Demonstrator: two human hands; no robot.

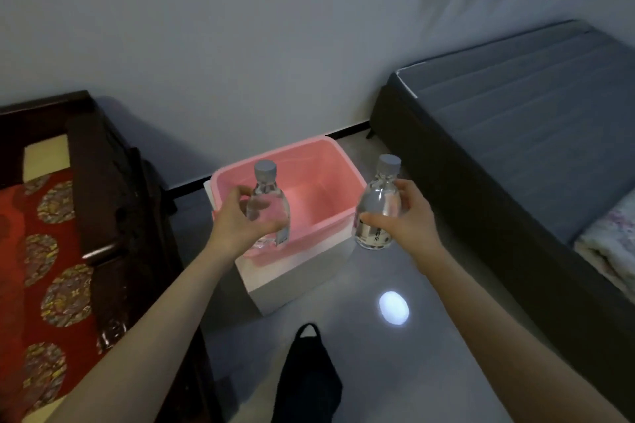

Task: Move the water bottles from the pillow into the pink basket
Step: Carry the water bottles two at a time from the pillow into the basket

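The left bottle (269, 203), our left hand (237, 220) curled round it, hangs upright over the pink basket (309, 161); the right bottle (376, 213), gripped by our right hand (409, 216), is just past its 3 o'clock rim. A white box (295, 282) carries the basket.

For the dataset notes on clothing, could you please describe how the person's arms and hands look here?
Both the left hand and the right hand are bare: no gloves, and no rings that I can make out. The left forearm and right forearm are uncovered down to the frame's edge, with no sleeve, watch or bracelet in view.
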